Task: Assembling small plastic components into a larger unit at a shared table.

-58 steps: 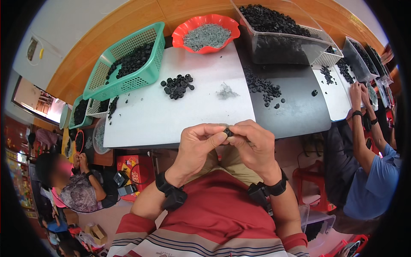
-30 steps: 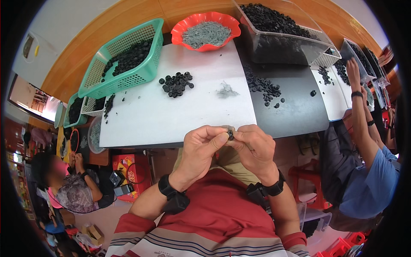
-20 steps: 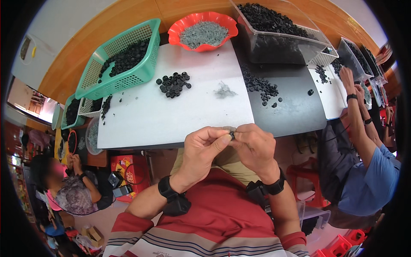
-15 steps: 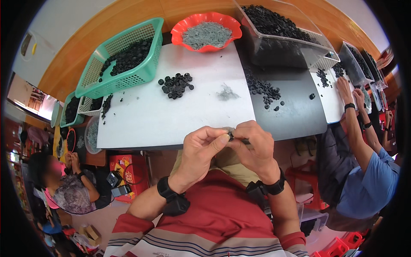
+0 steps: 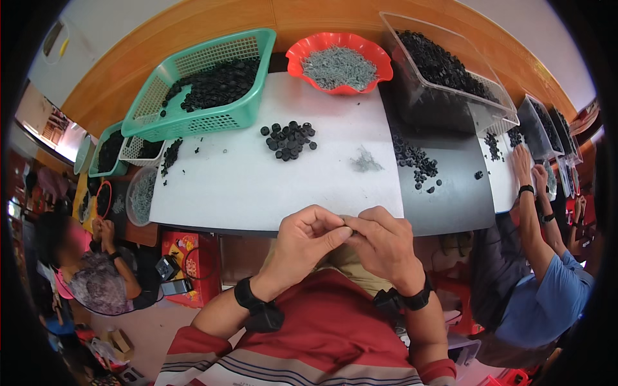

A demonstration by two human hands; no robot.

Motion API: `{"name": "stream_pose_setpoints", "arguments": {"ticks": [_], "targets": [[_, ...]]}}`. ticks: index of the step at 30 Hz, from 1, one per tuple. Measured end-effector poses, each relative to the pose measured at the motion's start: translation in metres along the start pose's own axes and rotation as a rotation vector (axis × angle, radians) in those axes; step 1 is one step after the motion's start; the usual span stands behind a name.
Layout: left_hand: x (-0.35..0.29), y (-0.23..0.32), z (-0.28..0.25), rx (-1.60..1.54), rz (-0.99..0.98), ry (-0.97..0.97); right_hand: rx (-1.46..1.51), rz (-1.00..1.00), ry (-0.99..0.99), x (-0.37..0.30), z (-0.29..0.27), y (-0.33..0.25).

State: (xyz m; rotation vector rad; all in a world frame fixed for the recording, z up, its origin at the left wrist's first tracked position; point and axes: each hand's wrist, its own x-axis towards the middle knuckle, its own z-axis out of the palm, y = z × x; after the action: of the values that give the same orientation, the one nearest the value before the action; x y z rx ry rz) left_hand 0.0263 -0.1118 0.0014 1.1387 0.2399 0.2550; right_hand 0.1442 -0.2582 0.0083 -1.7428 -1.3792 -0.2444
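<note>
Just past the table's near edge, my left hand [image 5: 310,239] and my right hand [image 5: 385,248] meet with their fingertips pinched together. Between them is a small black part [image 5: 346,221], almost wholly covered by the thumbs and fingers. Beyond my hands, a pile of round black caps [image 5: 288,140] lies on the white table sheet [image 5: 257,199]. A small heap of thin grey metal pieces [image 5: 366,161] sits to the right of that pile. More small black parts [image 5: 417,162] are scattered on the dark surface at the right.
Along the back stand a green basket [image 5: 239,119] of black parts, a red scalloped bowl [image 5: 295,53] of grey metal pieces and a clear bin [image 5: 412,77] of black parts. One person [image 5: 547,289] works at right; another [image 5: 100,283] sits at left.
My hands stay pinched together, and the black part between them shows less than before. The table and its containers have shifted rightward and slightly down in the view.
</note>
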Motion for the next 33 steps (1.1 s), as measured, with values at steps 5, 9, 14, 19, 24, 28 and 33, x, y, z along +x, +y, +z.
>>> {"name": "stream_pose_setpoints", "arguments": {"ticks": [5,9,14,19,24,28,33], "targets": [[-0.003,0.004,-0.009,-0.033,-0.025,0.013,0.006,-0.026,-0.017,0.008,0.007,-0.005],[-0.006,0.005,-0.020,0.011,0.020,-0.007,0.045,-0.004,-0.045,0.011,0.017,-0.008],[-0.008,0.009,-0.027,-0.015,0.056,-0.007,0.058,0.002,-0.091,0.017,0.025,-0.010],[-0.009,0.018,-0.037,-0.018,0.103,0.060,0.104,0.008,-0.074,0.038,0.029,-0.011],[-0.009,0.012,-0.053,0.043,0.151,0.138,0.088,-0.039,0.037,0.093,0.032,-0.012],[-0.010,0.005,-0.055,0.015,0.177,0.144,0.010,-0.065,0.025,0.160,0.037,-0.007],[-0.010,0.006,-0.054,0.044,0.174,0.141,0.092,0.030,0.056,0.253,0.076,0.004]]}}
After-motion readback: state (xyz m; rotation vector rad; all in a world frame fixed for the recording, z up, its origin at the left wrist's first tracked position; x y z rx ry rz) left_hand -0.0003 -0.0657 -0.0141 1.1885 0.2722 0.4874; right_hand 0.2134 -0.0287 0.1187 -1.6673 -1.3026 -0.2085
